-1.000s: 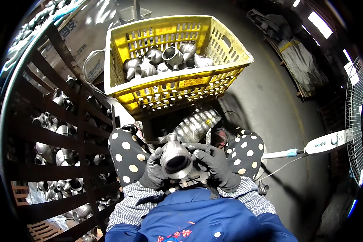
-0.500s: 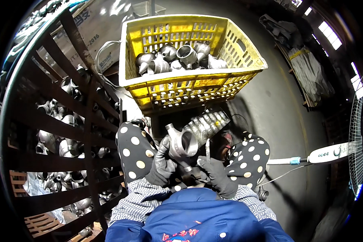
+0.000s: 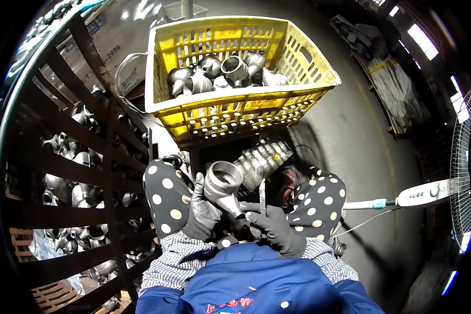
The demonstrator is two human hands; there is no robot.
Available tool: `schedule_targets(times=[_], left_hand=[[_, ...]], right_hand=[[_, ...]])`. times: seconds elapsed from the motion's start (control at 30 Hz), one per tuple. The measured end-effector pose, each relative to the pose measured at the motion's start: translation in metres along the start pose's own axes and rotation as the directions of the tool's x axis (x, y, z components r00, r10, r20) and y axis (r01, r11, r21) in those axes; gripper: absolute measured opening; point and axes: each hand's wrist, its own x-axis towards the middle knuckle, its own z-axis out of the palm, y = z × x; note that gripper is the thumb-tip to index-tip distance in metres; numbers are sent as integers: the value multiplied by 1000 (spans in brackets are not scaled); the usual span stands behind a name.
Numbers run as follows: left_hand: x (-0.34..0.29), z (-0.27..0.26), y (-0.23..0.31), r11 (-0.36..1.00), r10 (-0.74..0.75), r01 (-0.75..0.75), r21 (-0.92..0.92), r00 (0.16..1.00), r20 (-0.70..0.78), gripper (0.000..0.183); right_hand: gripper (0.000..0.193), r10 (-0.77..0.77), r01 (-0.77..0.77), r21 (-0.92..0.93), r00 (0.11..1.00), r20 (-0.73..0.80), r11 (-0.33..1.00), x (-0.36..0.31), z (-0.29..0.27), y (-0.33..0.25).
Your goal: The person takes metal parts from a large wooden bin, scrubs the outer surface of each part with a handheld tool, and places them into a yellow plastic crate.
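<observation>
Turned since a moment ago, the grey metal pipe fitting [image 3: 222, 186] now shows its wide open mouth tilted up and away over the person's lap, between the polka-dot knees [image 3: 165, 196]. Gloved, the left hand [image 3: 203, 212] has its fingers closed around the fitting's body, while the right hand [image 3: 269, 225] grips a thin flat file [image 3: 262, 196] upright just beside it. Beyond stands a yellow crate [image 3: 235, 107] of similar fittings, a dark slatted bin [image 3: 83, 183] at left, a fan [image 3: 463, 178] at right.
</observation>
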Motion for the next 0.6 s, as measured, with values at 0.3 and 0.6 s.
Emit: schedule_targets(times=[0.3,0.6], left_hand=[[-1,2,-3,980,-151,157,-124,987,53,53],[1,-3,-7,983,-183,183,31,983,13,63]], right_hand=[[35,-28,28,0,993,110,1000,-6,16,-23],[34,-20,21,-2,988,151,1000,-4,17,-20]])
